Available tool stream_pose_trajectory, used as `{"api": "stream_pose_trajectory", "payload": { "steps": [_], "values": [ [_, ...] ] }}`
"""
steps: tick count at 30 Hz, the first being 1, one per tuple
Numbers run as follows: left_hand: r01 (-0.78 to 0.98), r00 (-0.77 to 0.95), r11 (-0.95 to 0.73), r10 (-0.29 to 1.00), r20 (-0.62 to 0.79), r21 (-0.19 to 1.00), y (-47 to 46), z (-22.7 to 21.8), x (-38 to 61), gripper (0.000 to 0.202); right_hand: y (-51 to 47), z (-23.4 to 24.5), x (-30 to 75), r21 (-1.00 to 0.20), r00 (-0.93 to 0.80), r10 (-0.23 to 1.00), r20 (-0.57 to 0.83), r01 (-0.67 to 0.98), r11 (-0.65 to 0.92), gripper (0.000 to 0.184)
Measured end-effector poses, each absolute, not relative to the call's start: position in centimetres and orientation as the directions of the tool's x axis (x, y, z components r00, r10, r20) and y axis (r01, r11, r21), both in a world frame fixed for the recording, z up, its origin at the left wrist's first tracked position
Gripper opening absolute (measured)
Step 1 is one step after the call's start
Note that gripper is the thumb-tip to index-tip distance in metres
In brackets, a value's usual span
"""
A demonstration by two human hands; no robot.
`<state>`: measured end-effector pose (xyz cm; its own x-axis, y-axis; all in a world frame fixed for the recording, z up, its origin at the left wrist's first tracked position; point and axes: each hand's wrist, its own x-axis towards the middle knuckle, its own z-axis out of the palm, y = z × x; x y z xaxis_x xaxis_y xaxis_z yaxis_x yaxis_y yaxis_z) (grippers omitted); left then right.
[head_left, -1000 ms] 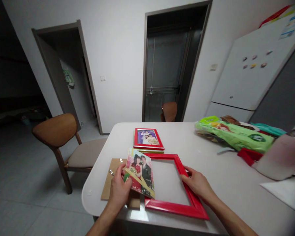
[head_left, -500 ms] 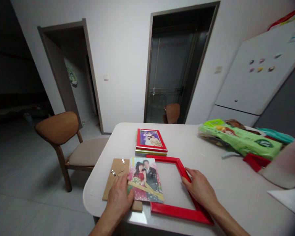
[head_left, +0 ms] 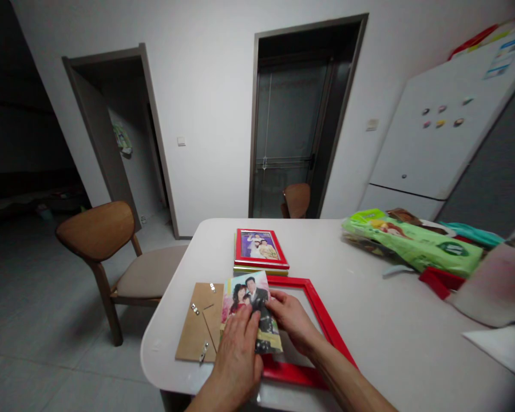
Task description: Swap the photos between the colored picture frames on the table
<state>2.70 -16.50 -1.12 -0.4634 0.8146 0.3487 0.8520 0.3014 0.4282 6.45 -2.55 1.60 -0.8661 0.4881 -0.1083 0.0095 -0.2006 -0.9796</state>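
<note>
A couple's photo overlaps the left side of a large red picture frame on the white table. My left hand lies over the photo's lower left part, its fingers stretched out across it. At the photo's right edge my right hand pinches it between thumb and fingers. To the left is a brown backing board with small metal clips, partly covered by the photo. Farther back, a red framed photo is stacked on a yellow-green frame.
On the table's right lie a green tissue pack, a red object, a pinkish translucent jug and white paper. A wooden chair stands left of the table, another chair beyond its far edge.
My right hand has left the frame's right side and moved left onto the photo's edge. My left hand has shifted right from the backing board onto the photo, which is slightly turned.
</note>
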Motion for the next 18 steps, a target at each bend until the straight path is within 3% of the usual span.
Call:
{"api": "stream_pose_trajectory", "payload": {
  "steps": [3,6,8,11,14,16,18],
  "values": [
    [0.859,-0.437,0.164,0.729,0.527,0.485,-16.2,-0.6,2.4,0.06,-3.3,3.6,6.9,-0.961,-0.851,0.523,-0.045,-0.105,-0.255,0.048],
    [0.762,-0.539,0.01,0.564,0.626,0.647,-15.9,0.5,2.6,0.049,-3.4,3.7,7.8,-0.945,-0.827,0.557,-0.074,-0.119,-0.303,0.054],
    [0.605,-0.687,-0.074,0.455,0.567,0.793,-15.6,1.1,3.3,0.041,-3.2,2.5,8.5,-0.941,-0.77,0.615,-0.172,-0.056,-0.333,0.054],
    [0.249,-0.855,-0.244,0.4,0.331,0.937,-14.6,1.8,4.8,0.033,-2.6,0.2,9.5,-0.893,-0.727,0.622,-0.292,-0.026,-0.45,0.042],
    [-0.084,-0.864,-0.388,0.487,0.127,0.918,-13.4,2.0,5.9,0.038,-1.4,-0.6,10.2,-0.838,-0.728,0.646,-0.231,-0.188,-0.512,0.033],
    [-0.179,-0.847,-0.423,0.525,0.079,0.888,-13.0,1.9,5.9,0.045,-0.1,-0.1,10.8,-0.846,-0.684,0.704,-0.192,-0.248,-0.472,0.038],
    [-0.19,-0.838,-0.382,0.543,0.053,0.904,-12.9,1.5,5.5,0.051,1.5,0.6,11.4,-0.884,-0.669,0.715,-0.203,-0.188,-0.427,0.046]
  ]
}}
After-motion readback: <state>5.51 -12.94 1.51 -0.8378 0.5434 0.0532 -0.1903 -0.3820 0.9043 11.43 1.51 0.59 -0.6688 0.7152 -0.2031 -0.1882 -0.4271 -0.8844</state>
